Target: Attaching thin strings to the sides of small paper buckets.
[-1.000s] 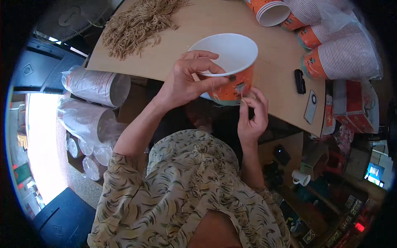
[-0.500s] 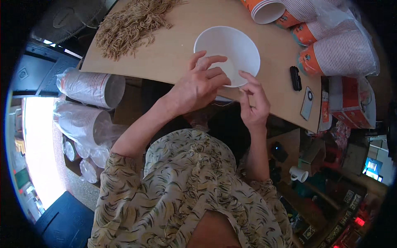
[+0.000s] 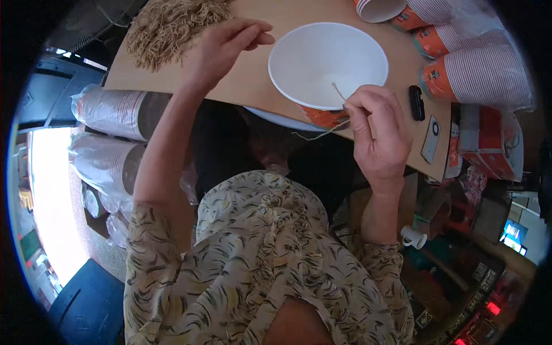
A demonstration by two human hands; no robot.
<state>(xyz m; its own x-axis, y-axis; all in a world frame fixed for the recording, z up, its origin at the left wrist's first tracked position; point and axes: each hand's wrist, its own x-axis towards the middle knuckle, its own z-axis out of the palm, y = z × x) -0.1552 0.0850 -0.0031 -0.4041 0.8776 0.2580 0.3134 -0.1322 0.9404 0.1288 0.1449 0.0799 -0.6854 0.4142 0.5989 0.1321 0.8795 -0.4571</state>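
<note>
A large white-lined paper tub (image 3: pixel 313 57) with an orange outside stands at the table's near edge, its mouth tilted toward me. At its near right rim, my right hand (image 3: pixel 382 129) pinches a thin tan string (image 3: pixel 322 135) between thumb and forefinger. One end of the string sticks up over the tub's opening, while the other trails left below the rim. My left hand (image 3: pixel 233 46) is raised left of the tub, fingers stretched out and close together, with nothing visible in them. Beyond it lies a heap of tan strings (image 3: pixel 167 31).
Stacks of orange-and-white paper tubs (image 3: pixel 489 72) lie at the far right. A black object (image 3: pixel 417 103) and a phone (image 3: pixel 430 140) rest near the table's right edge. Plastic-wrapped tub stacks (image 3: pixel 109 164) sit lower left. A white mug (image 3: pixel 413 237) is at lower right.
My left hand has left the tub's opening and moved up and left toward the heap. My right hand has shifted right, holding the string. The tub now appears larger, with its orange side showing.
</note>
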